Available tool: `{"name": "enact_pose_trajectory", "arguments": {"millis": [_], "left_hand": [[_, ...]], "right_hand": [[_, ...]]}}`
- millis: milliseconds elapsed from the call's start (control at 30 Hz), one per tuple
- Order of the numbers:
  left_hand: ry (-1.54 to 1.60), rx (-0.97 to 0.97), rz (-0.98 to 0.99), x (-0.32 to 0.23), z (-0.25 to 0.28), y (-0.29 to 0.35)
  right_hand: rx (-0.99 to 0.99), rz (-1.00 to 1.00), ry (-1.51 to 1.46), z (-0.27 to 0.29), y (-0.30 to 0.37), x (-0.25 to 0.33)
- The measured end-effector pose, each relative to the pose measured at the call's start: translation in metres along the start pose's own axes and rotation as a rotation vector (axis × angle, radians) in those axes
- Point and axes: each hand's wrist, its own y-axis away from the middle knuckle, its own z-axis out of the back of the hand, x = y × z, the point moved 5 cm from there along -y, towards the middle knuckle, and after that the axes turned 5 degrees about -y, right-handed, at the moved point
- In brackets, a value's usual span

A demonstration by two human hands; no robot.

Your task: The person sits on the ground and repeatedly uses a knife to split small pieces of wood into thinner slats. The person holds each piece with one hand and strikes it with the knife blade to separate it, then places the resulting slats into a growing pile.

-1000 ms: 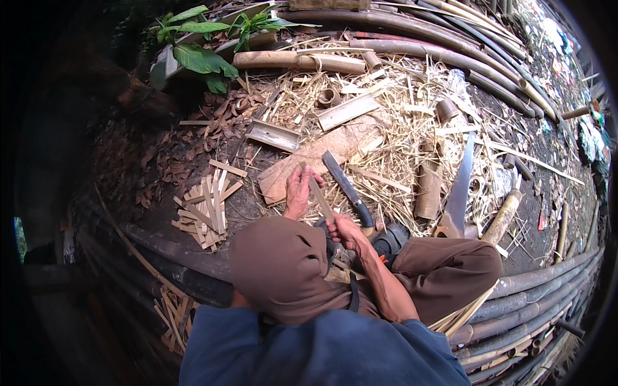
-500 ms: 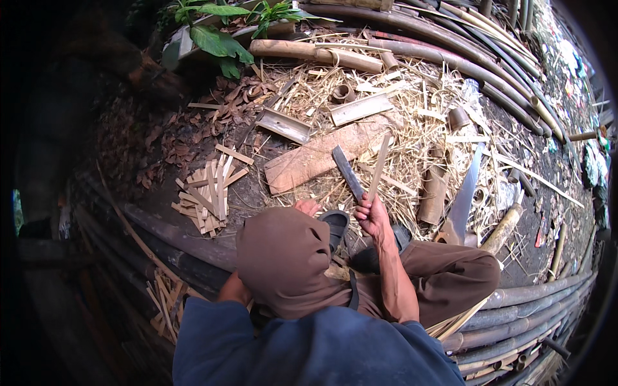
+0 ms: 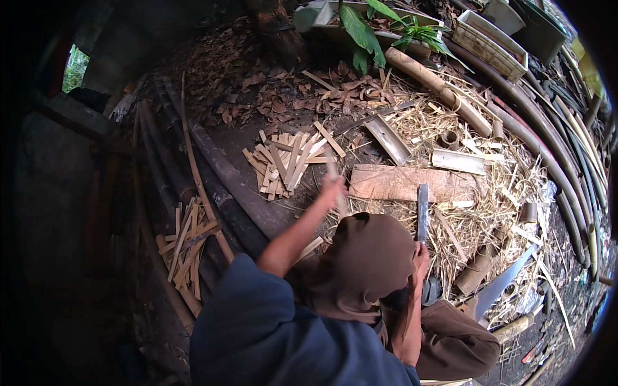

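Since half a second ago the left hand [image 3: 333, 187] has been swinging out from the lap toward the pile of split bamboo slats [image 3: 288, 162], and the view has been turning leftward. Long bamboo poles [image 3: 553, 148] are lying curved along the right side, out of the way of the work, while a dark pole [image 3: 222, 174] is running across the ground beside the knees. Straw and shavings are covering the ground around a flat wooden board [image 3: 412, 183], which is lying just ahead of the knees, probably serving as a chopping block. That left hand is blurring with motion just short of the slats; a pale strip seems to be in it, though I cannot tell whether the fingers are closing on it or spreading. Down by the right knee, the right hand [image 3: 420, 256] is gripping the handle of a long-bladed knife [image 3: 422, 212], keeping the blade pointing up and away from the body, its tip lying over the board's edge. A second small heap of slats [image 3: 187, 248] is resting at the left.
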Motion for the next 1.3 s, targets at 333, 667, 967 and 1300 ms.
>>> {"name": "enact_pose_trajectory", "arguments": {"millis": [333,667,967,1300], "left_hand": [[-1.004,-0.365,-0.508,-0.123,0.116,-0.083],[-0.988,0.719,-1.174,-0.051,-0.284,-0.011],[-1.365,0.765,-1.246,0.017,-0.387,-0.051],[-0.692,0.419,-0.504,-0.039,-0.339,-0.034]], "right_hand": [[-0.237,0.056,0.658,-0.003,0.011,-0.003],[-0.145,0.156,0.495,0.023,0.01,0.015],[0.154,-0.404,-0.199,-0.002,0.069,0.013],[-0.039,-0.482,-0.325,0.004,0.061,0.027]]}}
